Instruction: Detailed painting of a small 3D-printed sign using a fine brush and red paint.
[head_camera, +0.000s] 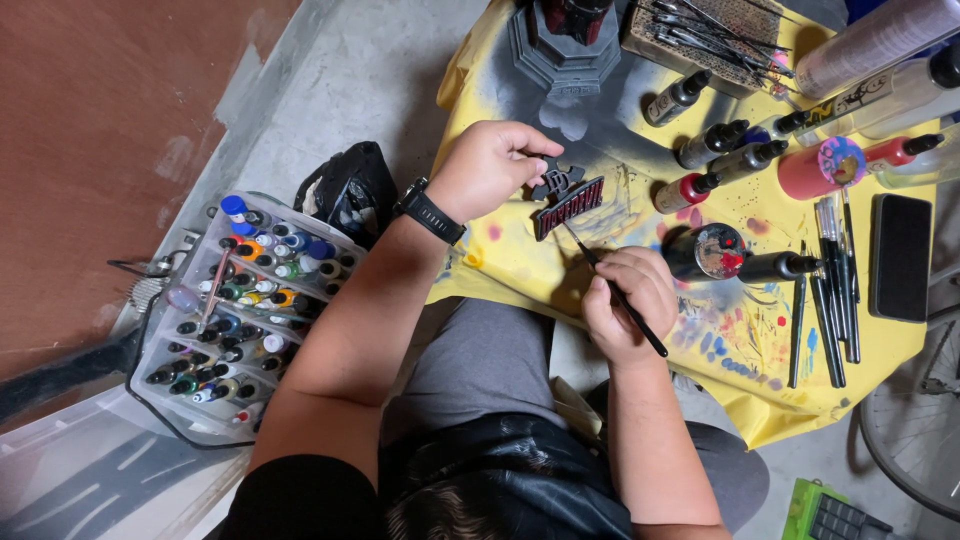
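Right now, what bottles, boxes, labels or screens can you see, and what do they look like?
Phone: right table edge, flat black rectangle, dark screen.
Paint bottle tray: on the floor at left, clear plastic, many small bottles with coloured caps.
Labelled bottle: top right, lying clear bottle, black-and-white label.
Dropper bottles: table middle, dark with black tips.
Small sign piece: held in left hand, dark with red; right hand holds a brush.

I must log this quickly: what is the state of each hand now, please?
Left hand: closed on a small dark plaque with red lettering.
Right hand: closed on a thin paintbrush, tip at the plaque.
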